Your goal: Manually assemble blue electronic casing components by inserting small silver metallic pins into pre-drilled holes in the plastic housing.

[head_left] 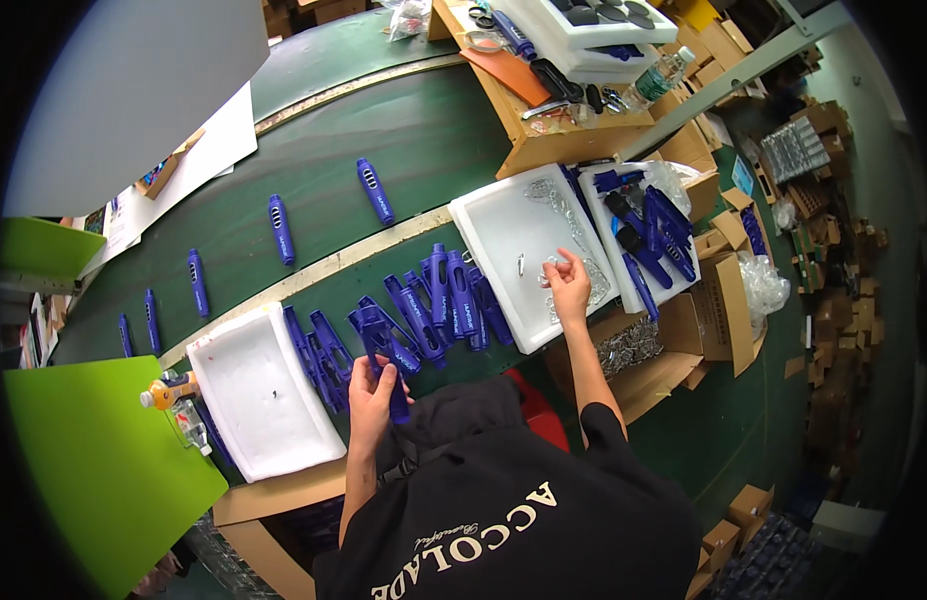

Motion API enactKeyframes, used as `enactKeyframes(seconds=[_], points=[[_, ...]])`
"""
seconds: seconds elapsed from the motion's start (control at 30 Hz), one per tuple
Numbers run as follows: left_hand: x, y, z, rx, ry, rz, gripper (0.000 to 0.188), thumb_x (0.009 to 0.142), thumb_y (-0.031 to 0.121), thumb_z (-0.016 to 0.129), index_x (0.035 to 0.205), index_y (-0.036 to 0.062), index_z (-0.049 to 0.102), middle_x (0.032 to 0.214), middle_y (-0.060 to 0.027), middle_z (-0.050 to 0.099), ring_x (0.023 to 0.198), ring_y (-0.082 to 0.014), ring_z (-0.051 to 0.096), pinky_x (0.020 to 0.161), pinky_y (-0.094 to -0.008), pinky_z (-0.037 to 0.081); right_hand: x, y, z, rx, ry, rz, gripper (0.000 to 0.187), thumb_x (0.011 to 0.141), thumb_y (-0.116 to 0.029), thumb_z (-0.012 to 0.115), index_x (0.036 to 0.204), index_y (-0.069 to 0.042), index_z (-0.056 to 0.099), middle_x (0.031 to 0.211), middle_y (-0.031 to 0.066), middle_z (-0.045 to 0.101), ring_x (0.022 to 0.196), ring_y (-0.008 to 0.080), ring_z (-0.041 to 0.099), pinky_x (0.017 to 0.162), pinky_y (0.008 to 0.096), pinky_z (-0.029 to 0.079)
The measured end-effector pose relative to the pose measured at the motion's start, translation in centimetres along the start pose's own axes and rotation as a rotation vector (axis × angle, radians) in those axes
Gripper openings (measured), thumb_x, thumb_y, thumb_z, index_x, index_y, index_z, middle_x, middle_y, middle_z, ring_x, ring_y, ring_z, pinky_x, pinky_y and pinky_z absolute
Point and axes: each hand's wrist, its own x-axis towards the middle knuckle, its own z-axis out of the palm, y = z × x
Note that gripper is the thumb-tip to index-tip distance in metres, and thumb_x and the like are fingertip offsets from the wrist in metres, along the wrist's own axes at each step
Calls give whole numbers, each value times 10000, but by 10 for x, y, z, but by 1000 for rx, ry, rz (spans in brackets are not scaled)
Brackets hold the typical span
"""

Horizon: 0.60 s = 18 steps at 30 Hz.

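Note:
My left hand (368, 392) is closed around a blue plastic tube-shaped housing (399, 402), which it holds upright near my body. Over a white foam tray (487, 228), my right hand (572, 286) has thumb and fingers pinched together. Whatever sits between those fingertips is too small to make out. Small shiny metal pieces (591, 284) lie in that tray beside the hand, and a single one (521, 264) rests apart from them. Just beyond my left hand, several more blue housings (439, 290) with long slots lie in a row.
Another white foam tray (262, 395) is at left. Blue housings (282, 230) stand spaced along the green belt (329, 170). At right are a foam box (649, 215) of blue and black parts and a carton (634, 350) of metal pieces. A wooden shelf (544, 145) stands behind.

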Motion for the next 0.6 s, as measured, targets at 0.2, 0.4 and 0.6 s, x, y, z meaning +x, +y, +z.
enactKeyframes(seconds=[0.2,0.4,0.6], points=[[4,3,18,18,-74,35,335,1033,125,520,1326,12,404,918,-105,636,633,-133,627,543,-237,489,-76,-100,52,584,-444,239,210,963,-60,648,1147,33,605,970,137,701,910,220,716,781,345,614],[-7,18,31,-295,-140,25,280,1036,148,510,1249,7,394,979,-139,625,695,-189,649,535,-268,525,-125,-141,78,441,-642,3,140,895,8,717,1027,-5,676,925,33,669,805,74,636,727,216,517],[-10,32,30,-386,-129,28,341,983,105,602,1237,25,389,1143,-204,635,750,-199,681,538,-260,529,-145,-150,82,227,-604,-580,203,786,39,785,961,-54,741,1012,86,629,775,140,652,659,244,520]])
